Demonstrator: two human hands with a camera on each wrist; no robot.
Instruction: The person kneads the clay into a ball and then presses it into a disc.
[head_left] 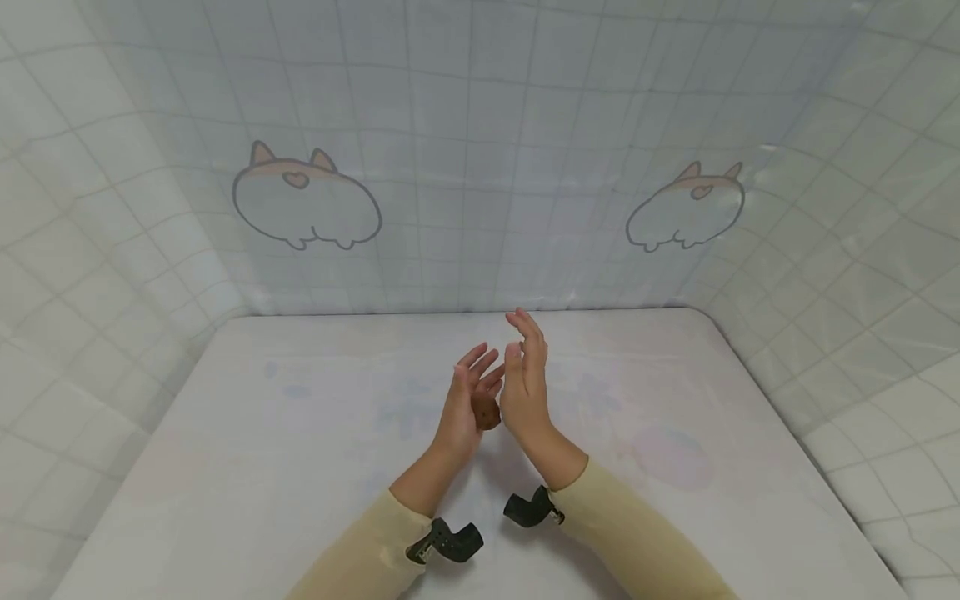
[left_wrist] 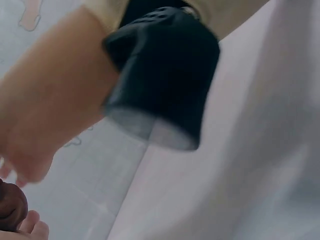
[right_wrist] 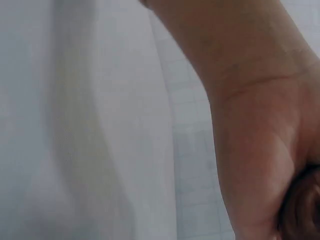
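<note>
Between the hands (head_left: 456, 412), a brown lump (head_left: 487, 412); black devices (head_left: 457, 543) at sleeves (head_left: 360, 558).

Seeing 1 left hand (head_left: 456, 417) and 1 right hand (head_left: 525, 396) (2 total), 1 brown rounded lump (head_left: 487, 412), 2 cream sleeves (head_left: 371, 546), 2 black elbow-shaped wrist mounts (head_left: 457, 543), 2 corgi-rump drawings (head_left: 307, 204) in head view, 1 whitish tabletop (head_left: 247, 417), 3 gridded walls (head_left: 495, 167).
</note>
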